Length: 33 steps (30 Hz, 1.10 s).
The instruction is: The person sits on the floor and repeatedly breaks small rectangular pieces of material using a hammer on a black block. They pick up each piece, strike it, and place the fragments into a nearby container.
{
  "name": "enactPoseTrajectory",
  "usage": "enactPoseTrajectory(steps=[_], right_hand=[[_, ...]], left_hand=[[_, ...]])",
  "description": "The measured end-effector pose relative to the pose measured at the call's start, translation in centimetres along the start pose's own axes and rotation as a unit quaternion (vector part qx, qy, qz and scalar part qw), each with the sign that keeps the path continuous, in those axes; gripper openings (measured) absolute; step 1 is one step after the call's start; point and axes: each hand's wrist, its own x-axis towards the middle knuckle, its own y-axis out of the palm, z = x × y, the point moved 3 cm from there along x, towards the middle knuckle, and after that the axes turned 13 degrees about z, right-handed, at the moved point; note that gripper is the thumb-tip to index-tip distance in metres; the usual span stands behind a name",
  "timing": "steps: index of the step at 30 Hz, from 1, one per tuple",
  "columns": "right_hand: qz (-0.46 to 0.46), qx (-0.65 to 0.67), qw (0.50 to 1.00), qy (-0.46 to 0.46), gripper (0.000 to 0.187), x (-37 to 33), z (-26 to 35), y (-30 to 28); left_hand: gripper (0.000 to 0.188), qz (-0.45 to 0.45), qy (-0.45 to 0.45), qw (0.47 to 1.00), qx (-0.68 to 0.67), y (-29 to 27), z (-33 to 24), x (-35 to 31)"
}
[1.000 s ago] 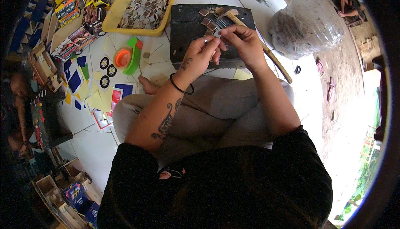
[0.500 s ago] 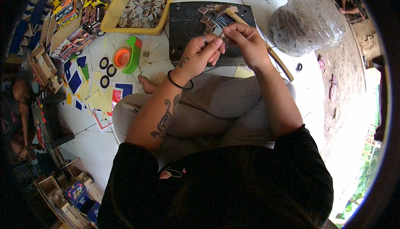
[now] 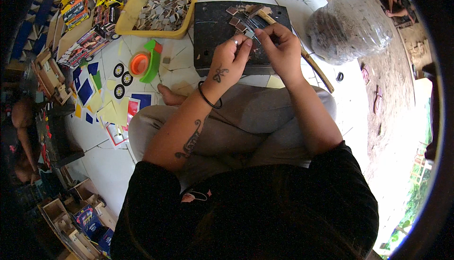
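Note:
Both my hands are raised over a black block, fingertips close together. My left hand has thumb and fingers closed in a pinch; what it holds is too small to make out. My right hand pinches thumb against fingers beside it, its grip also unclear. Just beyond the fingertips, thin metal nails lie in a bunch on the block. Small square wooden pieces are scattered next to them. A hammer rests with its head on the block, its wooden handle passing behind my right hand.
A yellow basin full of small square pieces stands at far left. Nearby are a green tape dispenser, black wheels, coloured paper cuttings and toy trucks. A stuffed clear plastic bag sits at right.
My hands have drawn slightly apart; before, their fingertips met over the block. My left hand has turned and shifted a little, and my right wrist has moved slightly.

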Motion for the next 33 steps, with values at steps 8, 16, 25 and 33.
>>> enactPoseTrajectory(steps=[8,16,25,33], right_hand=[[0.053,-0.062,0.996,0.017,0.015,-0.3,-0.2,0.1],[0.065,0.106,0.991,0.047,0.016,0.0,-1.4,0.4],[0.077,0.156,0.982,0.072,0.017,-0.1,-1.0,0.4],[0.107,0.226,0.965,0.083,0.018,-0.2,-1.0,0.3]], left_hand=[[0.02,-0.001,0.024,1.0,0.018,0.1,-0.3,0.0],[0.022,-0.014,0.012,1.0,0.001,0.1,-0.1,-0.1],[0.022,-0.031,0.039,0.999,-0.014,-0.1,-0.1,-0.1],[0.021,0.002,0.041,0.998,-0.036,-0.3,-0.6,-0.1]])
